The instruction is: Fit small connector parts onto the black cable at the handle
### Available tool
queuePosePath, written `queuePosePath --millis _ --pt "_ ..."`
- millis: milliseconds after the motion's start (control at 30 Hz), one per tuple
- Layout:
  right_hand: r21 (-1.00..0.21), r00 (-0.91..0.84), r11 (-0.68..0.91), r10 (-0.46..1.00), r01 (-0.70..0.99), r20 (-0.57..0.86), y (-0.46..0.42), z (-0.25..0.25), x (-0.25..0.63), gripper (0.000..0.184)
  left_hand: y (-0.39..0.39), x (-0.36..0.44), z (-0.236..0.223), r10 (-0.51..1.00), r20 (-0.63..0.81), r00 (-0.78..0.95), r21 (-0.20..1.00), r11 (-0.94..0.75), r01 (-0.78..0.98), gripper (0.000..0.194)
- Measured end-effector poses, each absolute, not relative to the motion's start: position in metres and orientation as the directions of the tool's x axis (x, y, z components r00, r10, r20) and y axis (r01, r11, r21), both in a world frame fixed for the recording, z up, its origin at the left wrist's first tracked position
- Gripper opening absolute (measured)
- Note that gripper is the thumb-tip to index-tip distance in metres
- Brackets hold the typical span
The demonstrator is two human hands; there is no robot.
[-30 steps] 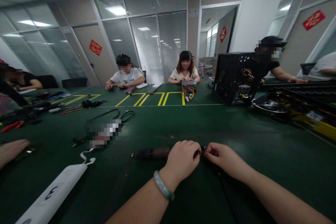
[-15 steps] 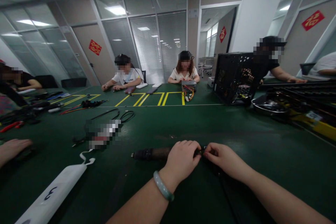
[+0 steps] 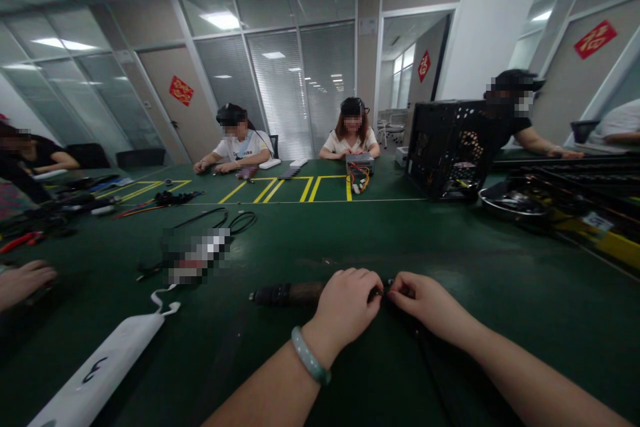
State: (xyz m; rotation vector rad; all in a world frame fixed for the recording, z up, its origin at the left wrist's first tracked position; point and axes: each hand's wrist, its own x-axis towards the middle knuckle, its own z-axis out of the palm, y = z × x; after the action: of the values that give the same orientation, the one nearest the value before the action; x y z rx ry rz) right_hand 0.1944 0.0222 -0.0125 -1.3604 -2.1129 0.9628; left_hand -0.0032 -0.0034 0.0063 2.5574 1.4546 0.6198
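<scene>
A dark electric screwdriver [image 3: 295, 294] lies across the green table, its bit pointing left. My left hand [image 3: 347, 297], with a jade-coloured bangle on the wrist, is closed around the tool's rear end and hides it. Close by on the right, my right hand [image 3: 417, 297] is closed, thumb and forefinger pinching at the end of a black cable [image 3: 425, 347] behind the screwdriver. The cable runs down toward the table's near edge. What lies right between the fingertips is small, dark and mostly hidden.
A white power strip [image 3: 103, 367] lies at left, near a blurred-out object [image 3: 200, 257] with black cords. Another person's hand [image 3: 27, 283] rests at the left edge. Farther off stand a black computer case [image 3: 445, 150], a metal bowl [image 3: 515, 200] and a power supply [image 3: 360, 161].
My two hands stay almost still, with only slight finger movement; the small piece between their fingertips shows less. The other person's hand at the left edge has shifted slightly left.
</scene>
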Motion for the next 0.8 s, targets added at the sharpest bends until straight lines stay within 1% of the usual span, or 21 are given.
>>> queuePosePath --millis 100,267,367,467,600,800 --pt "-0.746 -0.409 0.267 0.912 0.611 -0.008 0.0222 -0.0121 0.1945 0.02 -0.0027 -0.0042 0.0047 0.853 0.295 0.43 0.324 -0.513 0.795 0.016" --pt "-0.753 -0.419 0.26 0.908 0.605 -0.022 0.0213 -0.0081 0.1947 0.019 -0.001 -0.0051 0.0032 0.839 0.304 0.451 0.327 -0.536 0.778 0.009" --pt "-0.743 -0.418 0.267 0.908 0.614 -0.019 0.0202 -0.0055 0.1945 0.019 -0.0015 -0.005 0.0033 0.83 0.319 0.458 0.324 -0.55 0.77 0.013" --pt "-0.74 -0.421 0.267 0.907 0.617 -0.024 0.0191 -0.0046 0.1941 0.019 -0.0028 -0.0045 0.0038 0.843 0.318 0.435 0.333 -0.528 0.781 0.017" --pt "-0.739 -0.425 0.276 0.905 0.615 -0.016 0.0193 -0.0071 0.1944 0.018 -0.0032 -0.0043 0.004 0.848 0.31 0.43 0.334 -0.521 0.786 0.01" --pt "-0.735 -0.425 0.294 0.905 0.611 0.009 0.0213 -0.0094 0.1947 0.017 -0.0002 -0.0033 0.0004 0.838 0.312 0.449 0.308 -0.536 0.786 0.006"
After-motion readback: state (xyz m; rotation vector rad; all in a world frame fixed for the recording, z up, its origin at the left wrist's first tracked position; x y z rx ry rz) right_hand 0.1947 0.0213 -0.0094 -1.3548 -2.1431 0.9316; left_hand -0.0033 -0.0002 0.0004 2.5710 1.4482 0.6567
